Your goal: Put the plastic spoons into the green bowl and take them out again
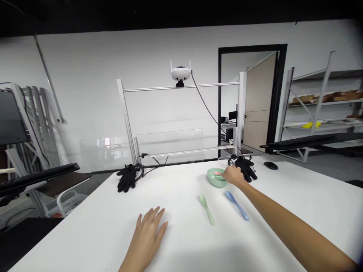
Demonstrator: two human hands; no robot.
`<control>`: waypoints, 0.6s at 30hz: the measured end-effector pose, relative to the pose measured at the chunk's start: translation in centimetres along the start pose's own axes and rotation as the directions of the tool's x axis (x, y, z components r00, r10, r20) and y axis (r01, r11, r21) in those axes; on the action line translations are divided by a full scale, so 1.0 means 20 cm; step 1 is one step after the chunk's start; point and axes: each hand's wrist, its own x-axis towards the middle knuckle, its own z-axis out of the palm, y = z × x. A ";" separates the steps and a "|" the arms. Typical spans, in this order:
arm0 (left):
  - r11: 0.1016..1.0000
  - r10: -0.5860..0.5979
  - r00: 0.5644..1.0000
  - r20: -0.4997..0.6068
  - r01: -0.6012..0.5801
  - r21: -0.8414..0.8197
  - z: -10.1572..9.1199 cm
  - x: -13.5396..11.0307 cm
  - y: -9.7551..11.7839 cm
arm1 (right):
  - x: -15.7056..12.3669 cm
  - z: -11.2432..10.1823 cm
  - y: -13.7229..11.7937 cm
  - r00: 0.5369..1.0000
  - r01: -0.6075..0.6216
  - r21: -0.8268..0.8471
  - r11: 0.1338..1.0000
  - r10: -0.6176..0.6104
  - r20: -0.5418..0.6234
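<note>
My right hand is closed on a pink spoon at the right rim of a green bowl. The spoon's head shows over the bowl's inside, while its handle is hidden by my fingers. In front of the bowl, a light green spoon and a blue spoon lie apart on the white table. Left of them, my left hand rests palm down at the table, its fingers spread and nothing in them.
Black gloves with cables lie at the back left and back right, the right one just behind my right hand. A black mouse sits farther right. Along the table's back edge stands a metal frame carrying a white camera-like device.
</note>
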 end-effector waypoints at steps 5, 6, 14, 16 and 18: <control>1.000 -0.003 1.000 0.008 0.003 0.008 -0.01 0.00 -0.01 | 0.04 0.11 -0.01 0.996 -0.071 -0.001 0.997 0.071 0.056; 1.000 -0.004 1.000 0.007 0.004 0.007 0.00 0.00 -0.01 | 0.04 0.13 0.00 0.995 -0.082 0.001 0.997 0.082 0.059; 1.000 -0.014 1.000 0.024 0.014 0.000 0.00 0.00 -0.01 | 0.08 0.20 0.01 0.991 -0.112 0.018 0.994 0.110 0.081; 1.000 -0.014 1.000 0.022 0.014 -0.002 -0.01 -0.01 -0.01 | 0.08 0.20 0.01 0.990 -0.115 0.019 0.993 0.113 0.082; 1.000 -0.013 1.000 0.020 0.014 -0.002 -0.01 -0.01 -0.01 | 0.08 0.20 0.01 0.990 -0.118 0.021 0.993 0.115 0.084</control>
